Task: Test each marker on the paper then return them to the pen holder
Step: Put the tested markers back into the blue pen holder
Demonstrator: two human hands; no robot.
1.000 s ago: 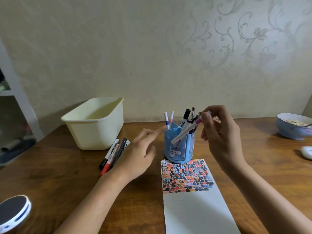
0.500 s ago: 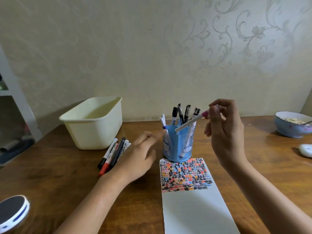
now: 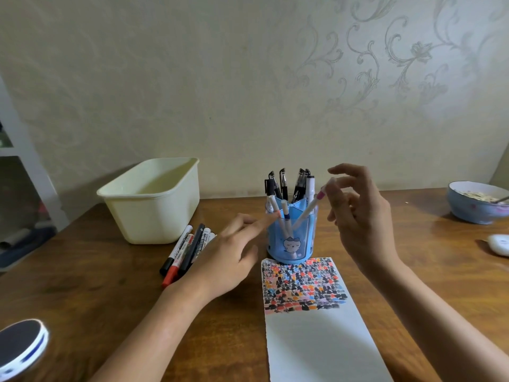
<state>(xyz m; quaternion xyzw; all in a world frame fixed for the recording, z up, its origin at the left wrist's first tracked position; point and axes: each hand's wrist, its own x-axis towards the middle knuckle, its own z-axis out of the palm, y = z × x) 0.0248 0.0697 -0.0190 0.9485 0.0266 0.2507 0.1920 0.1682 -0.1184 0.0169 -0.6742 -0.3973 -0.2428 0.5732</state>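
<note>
Pink marker [image 3: 306, 211] leaned in holder [image 3: 291, 238] near desk [image 3: 413, 244] centre, just behind paper [image 3: 308, 321]. Right hand [image 3: 358, 213] beside its cap, fingers spread, holding nothing. Left hand [image 3: 228, 255] w/ fingers straight, index touching holder's rim.

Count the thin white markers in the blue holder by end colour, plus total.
Orange: 1, orange-ended marker
Blue: 1, blue-ended marker
Pink: 1, pink-ended marker, which leans to the right in the pen holder
Total: 3
</note>
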